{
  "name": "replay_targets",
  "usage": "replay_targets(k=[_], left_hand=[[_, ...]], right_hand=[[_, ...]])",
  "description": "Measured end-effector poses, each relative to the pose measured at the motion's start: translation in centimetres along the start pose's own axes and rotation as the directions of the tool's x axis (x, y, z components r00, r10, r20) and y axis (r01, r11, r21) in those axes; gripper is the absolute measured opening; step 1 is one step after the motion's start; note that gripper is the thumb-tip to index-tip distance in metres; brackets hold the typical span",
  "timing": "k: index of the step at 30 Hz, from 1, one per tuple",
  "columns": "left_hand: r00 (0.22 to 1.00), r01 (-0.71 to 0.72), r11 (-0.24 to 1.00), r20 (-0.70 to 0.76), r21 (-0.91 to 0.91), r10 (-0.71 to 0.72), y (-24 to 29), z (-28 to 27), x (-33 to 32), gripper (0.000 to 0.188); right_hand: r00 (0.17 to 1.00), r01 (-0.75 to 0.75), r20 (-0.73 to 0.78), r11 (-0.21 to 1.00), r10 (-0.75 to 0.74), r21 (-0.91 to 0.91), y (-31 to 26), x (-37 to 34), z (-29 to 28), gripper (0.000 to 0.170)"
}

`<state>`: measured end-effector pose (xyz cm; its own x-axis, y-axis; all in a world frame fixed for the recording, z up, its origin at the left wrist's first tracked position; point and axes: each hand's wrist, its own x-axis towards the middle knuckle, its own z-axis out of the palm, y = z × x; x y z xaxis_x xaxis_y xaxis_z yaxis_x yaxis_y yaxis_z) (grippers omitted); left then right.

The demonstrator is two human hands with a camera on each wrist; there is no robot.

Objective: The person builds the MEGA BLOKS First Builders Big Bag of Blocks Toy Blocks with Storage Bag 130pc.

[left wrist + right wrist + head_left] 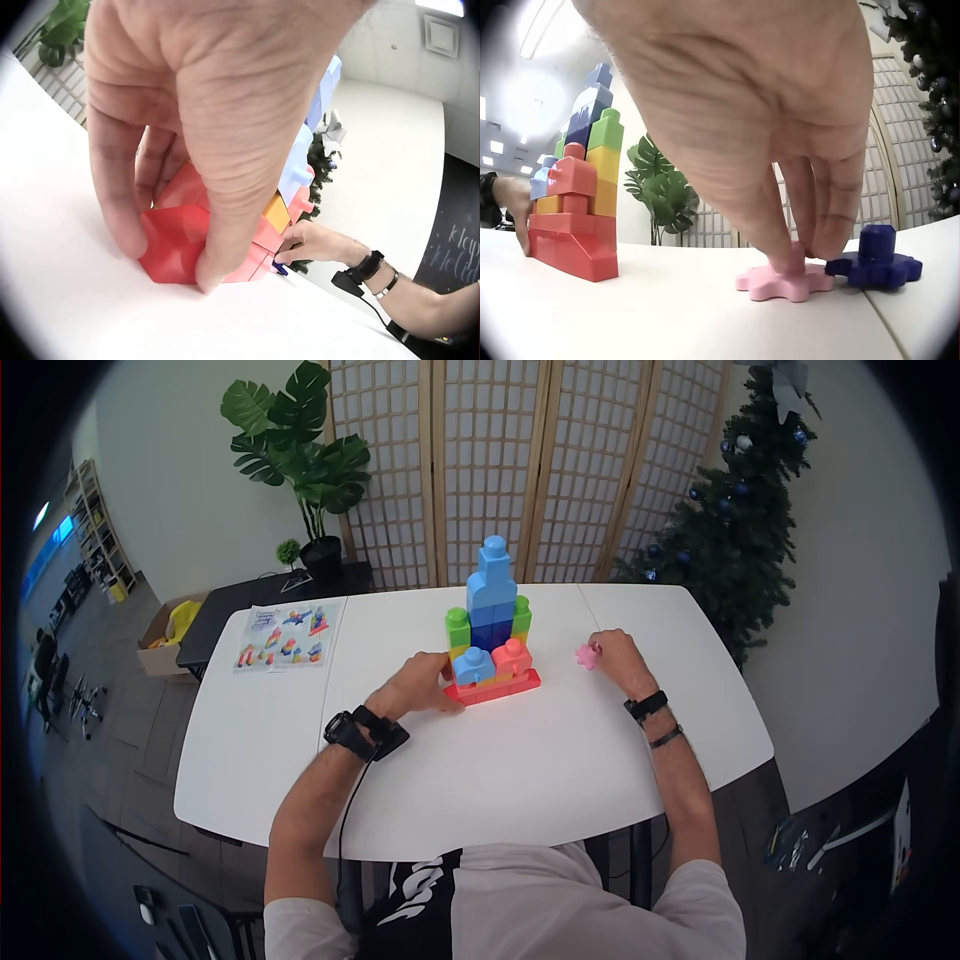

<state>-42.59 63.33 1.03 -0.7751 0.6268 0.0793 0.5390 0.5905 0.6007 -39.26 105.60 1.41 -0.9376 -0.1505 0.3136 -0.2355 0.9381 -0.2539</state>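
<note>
A tower of toy building blocks (490, 600) stands on the table, with light and dark blue blocks up the middle, green and yellow at the sides. My left hand (412, 685) grips the left end of its red base (176, 244), thumb on one side and fingers on the other. To the right of the tower, my right hand (622, 660) pinches a pink toy gear (786, 283) by its central peg, low over the tabletop. Right beside the fingertips sits a dark blue gear (875, 262), hidden behind the hand in the head view.
A printed sheet of colourful block models (287, 637) lies at the back left of the white table (480, 790). Behind stand a folding screen (490, 470) and a potted plant (322, 555). A decorated Christmas tree (725, 510) rises at the right, beyond the table's edge.
</note>
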Motion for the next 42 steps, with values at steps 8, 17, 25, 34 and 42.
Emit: replay_targets(k=[8,17,25,34,42], left_hand=[[0.998,0.053,0.997,-0.030,0.060,-0.051,0.2,0.4,0.2,0.063],[0.995,0.096,0.994,-0.026,0.055,-0.095,0.5,0.4,0.3,0.068],[0.997,0.046,0.999,-0.060,-0.013,-0.046,0.5,0.5,-0.1,0.065],[0.997,0.063,0.998,-0.041,-0.006,-0.063,0.5,0.4,-0.1,0.066],[0.996,0.059,0.998,-0.063,-0.031,-0.061,0.0,0.7,0.1,0.066]], right_hand=[[0.999,-0.045,0.010,0.963,0.044,0.267,-5.1,-0.3,-3.0,0.027],[0.998,0.046,-0.059,0.873,-0.019,0.486,-12.0,-2.1,-5.1,0.024],[0.998,-0.024,0.066,0.982,0.012,0.189,-9.2,-1.6,-2.1,0.026],[0.985,-0.033,-0.167,0.999,0.032,-0.005,-3.2,-1.0,-1.8,0.024],[0.982,-0.126,-0.161,0.982,0.103,-0.141,3.2,-2.5,-0.7,0.015]])
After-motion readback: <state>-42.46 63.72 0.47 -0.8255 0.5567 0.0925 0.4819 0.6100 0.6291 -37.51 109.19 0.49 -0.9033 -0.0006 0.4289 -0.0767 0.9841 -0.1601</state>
